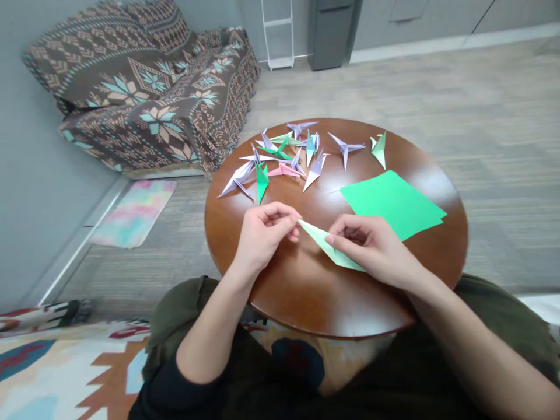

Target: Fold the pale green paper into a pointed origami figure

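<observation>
A long, pointed piece of folded light green paper (321,240) is held between my two hands, above the near part of the round table. My left hand (269,230) pinches its narrow tip between thumb and forefinger. My right hand (371,245) grips the wider end, thumb on top, and covers part of it. Just beyond my right hand lie flat sheets of bright green paper (391,201), slightly offset on each other. Past my left hand stands a dark green paper crane (261,182), close to a pink paper crane (284,170).
Several lilac, green and blue paper cranes (315,169) cluster on the far left of the brown round table (350,318). A light green crane (379,150) stands at the far right. A patterned sofa (175,111) and a pastel mat (135,213) are to the left.
</observation>
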Demonstrator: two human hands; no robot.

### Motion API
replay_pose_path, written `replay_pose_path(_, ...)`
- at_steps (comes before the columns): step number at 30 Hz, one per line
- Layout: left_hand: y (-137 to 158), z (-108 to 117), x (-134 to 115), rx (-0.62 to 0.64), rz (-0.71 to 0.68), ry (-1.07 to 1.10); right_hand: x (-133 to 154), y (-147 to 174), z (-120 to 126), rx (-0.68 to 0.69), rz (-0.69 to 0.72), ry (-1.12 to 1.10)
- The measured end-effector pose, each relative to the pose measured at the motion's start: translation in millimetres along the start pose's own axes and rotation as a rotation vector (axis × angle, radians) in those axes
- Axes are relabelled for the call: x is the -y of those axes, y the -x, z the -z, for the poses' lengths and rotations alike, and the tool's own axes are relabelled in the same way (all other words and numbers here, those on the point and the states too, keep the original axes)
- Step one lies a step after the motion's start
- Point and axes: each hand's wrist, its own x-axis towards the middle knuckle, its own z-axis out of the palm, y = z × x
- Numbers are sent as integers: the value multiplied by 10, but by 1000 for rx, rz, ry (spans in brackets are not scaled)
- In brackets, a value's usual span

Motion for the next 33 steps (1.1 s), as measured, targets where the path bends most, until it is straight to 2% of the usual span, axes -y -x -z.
replay_pose_path(3,12,65,-87,42,-76,-83,-8,-6,19,2,73,81)
replay_pose_path(7,96,-4,-203,236,-190,-504,2,-2,9,22,247,261)
replay_pose_path(9,133,-68,-220,316,-226,-609,16,5,-3,6,315,326)
replay_pose_path(14,153,-145,-183,222,-259,-577,20,14,0,-25,388,405)
replay_pose_path(17,146,-146,-176,261,-248,-571,-11,4,19,-43,418,431)
replay_pose_path(25,123,-99,-158,382,-248,-713,18,15,49,46,343,544)
replay_pose_path(29,123,-99,-155,384,-282,-706,31,23,52,45,291,532)
replay_pose_path(33,122,-87,-146,409,-314,-735,26,24,67,103,286,566)
